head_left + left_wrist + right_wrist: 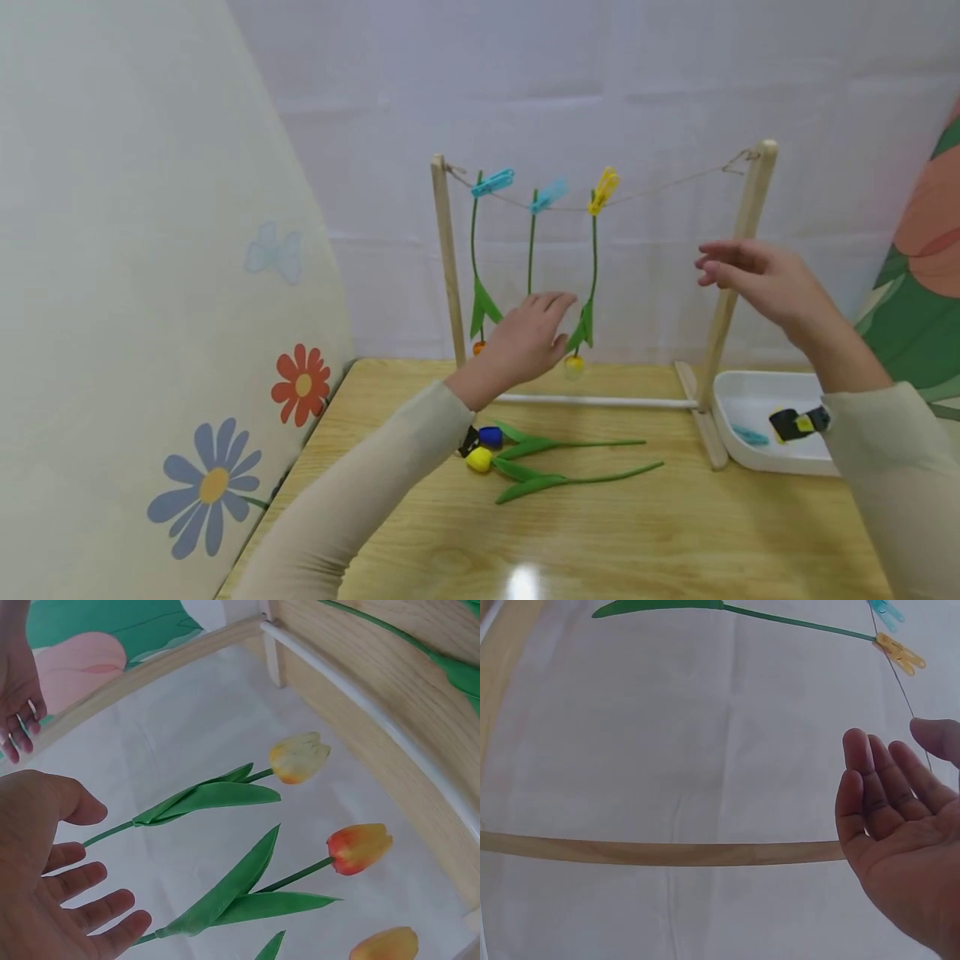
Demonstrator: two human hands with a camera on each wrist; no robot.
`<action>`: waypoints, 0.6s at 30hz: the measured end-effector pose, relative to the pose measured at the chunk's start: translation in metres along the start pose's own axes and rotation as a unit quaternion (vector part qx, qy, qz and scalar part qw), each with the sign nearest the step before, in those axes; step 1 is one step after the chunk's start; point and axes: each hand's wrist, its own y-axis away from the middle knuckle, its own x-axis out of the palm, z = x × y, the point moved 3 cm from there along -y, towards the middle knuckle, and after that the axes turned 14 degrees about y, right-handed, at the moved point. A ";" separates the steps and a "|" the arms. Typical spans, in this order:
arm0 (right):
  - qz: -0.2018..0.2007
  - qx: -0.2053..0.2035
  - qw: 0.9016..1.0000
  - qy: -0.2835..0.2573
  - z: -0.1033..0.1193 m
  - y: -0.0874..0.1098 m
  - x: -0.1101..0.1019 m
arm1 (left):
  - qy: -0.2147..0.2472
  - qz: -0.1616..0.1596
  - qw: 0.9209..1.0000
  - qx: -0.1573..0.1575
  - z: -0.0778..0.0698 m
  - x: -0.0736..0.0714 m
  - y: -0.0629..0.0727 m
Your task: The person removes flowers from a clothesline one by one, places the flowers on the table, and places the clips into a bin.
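Head: three tulips (587, 323) hung from string (667, 185), left hand (525, 337) blocking the middle bloom, right hand (776, 285) before a post (752, 208). Left wrist: fingers (109, 909) were spread beside tulips. Right wrist: fingers were relaxed, thumb (939, 739) apart

Five tulips (595, 258): three hanging, far; two lying, near. Three clothespins (603, 191) on one cord (660, 188): two blue, one yellow. One white tray (742, 400), right, showing one blue clothespin (750, 435). Two upright posts (447, 250). Two hands (525, 337).

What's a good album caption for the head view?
Left hand and right hand near three tulips hung by clothespins from a string; two more lie on the table.
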 end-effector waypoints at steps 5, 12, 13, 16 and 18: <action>-0.015 0.004 1.000 -0.008 0.009 -0.007 -0.002 | 0.046 -0.010 0.999 -0.024 0.004 -0.003 -0.007; -0.039 -0.017 0.998 -0.047 0.022 -0.018 -0.007 | 0.117 -0.016 0.991 -0.062 0.008 -0.009 -0.016; -0.041 -0.019 0.997 -0.057 0.023 -0.020 -0.008 | 0.128 -0.017 0.989 -0.068 0.009 -0.009 -0.017; -0.049 -0.024 0.995 -0.082 0.029 -0.025 -0.008 | 0.166 -0.023 0.983 -0.081 0.012 -0.009 -0.021; -0.054 -0.024 0.994 -0.095 0.034 -0.029 -0.008 | 0.195 -0.029 0.976 -0.089 0.014 -0.009 -0.023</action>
